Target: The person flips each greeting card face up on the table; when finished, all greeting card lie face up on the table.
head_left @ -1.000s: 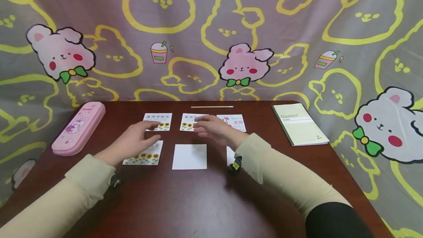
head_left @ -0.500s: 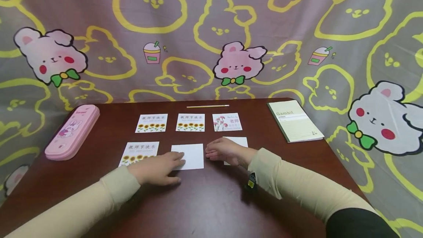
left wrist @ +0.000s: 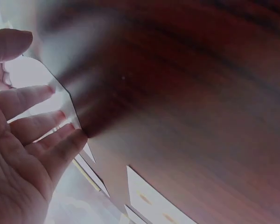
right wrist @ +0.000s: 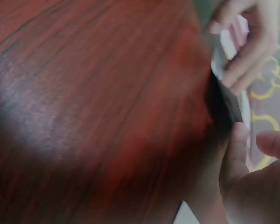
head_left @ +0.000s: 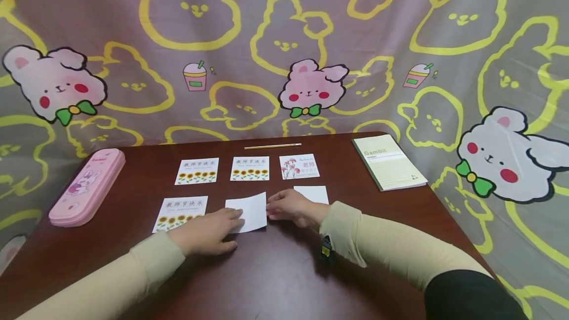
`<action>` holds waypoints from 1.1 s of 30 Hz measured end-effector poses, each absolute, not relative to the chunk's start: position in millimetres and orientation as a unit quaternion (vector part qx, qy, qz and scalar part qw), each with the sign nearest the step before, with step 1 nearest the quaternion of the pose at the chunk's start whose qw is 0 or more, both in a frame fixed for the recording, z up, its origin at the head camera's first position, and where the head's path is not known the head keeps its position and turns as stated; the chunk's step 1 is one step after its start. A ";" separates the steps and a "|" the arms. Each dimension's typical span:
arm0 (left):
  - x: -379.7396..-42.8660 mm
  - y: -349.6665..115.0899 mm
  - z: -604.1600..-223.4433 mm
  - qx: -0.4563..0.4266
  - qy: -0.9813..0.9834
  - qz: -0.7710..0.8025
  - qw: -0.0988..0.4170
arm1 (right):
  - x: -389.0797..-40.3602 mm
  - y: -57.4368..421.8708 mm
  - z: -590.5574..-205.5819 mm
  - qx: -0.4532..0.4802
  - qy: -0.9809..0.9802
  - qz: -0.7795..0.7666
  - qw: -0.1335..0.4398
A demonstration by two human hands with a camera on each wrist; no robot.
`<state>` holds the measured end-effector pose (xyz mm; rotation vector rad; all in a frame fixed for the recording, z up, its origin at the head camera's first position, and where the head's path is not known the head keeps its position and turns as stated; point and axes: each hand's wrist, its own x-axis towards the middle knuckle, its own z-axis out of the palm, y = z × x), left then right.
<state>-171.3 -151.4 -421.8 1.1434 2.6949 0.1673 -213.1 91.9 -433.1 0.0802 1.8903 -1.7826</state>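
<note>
A blank white card (head_left: 251, 211) lies in the middle of the front row, its right side bent up off the table. My left hand (head_left: 211, 232) rests on its left part with fingers extended and thumb apart. At the raised right edge, my right hand (head_left: 295, 208) pinches the card with its fingertips. In the left wrist view, the left fingers lie over the bright card (left wrist: 30, 72). The right wrist view shows the right thumb (right wrist: 238, 140) at the card's edge. A sunflower card (head_left: 180, 211) with Chinese characters lies left of the left hand, partly covered by it.
Behind are two sunflower cards (head_left: 197, 170) (head_left: 250, 168) and a pink-flower card (head_left: 299, 166). Another blank card (head_left: 313, 194) lies partly behind the right hand. A pencil (head_left: 272, 146) is at the back, a pink pencil case (head_left: 86, 186) at left, a notebook (head_left: 390, 162) at right.
Both hands came down from over the back row to the middle blank card. The right hand then shifted left to its edge, and the card's right side rose off the table.
</note>
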 end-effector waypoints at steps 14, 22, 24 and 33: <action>-186.3 -171.4 -417.8 0.395 0.911 0.114 -0.028 | -224.2 97.4 -416.2 0.043 0.680 -0.684 0.259; -200.5 -175.4 -407.3 0.419 0.887 0.141 -0.130 | -238.8 110.7 -398.6 0.055 0.628 -0.732 0.258; -203.3 -176.1 -406.1 0.430 0.877 0.142 -0.160 | -239.8 112.5 -396.1 0.054 0.625 -0.733 0.263; -206.5 -175.8 -405.9 0.412 0.859 0.207 -0.224 | -236.8 112.0 -395.2 0.033 0.616 -0.740 0.269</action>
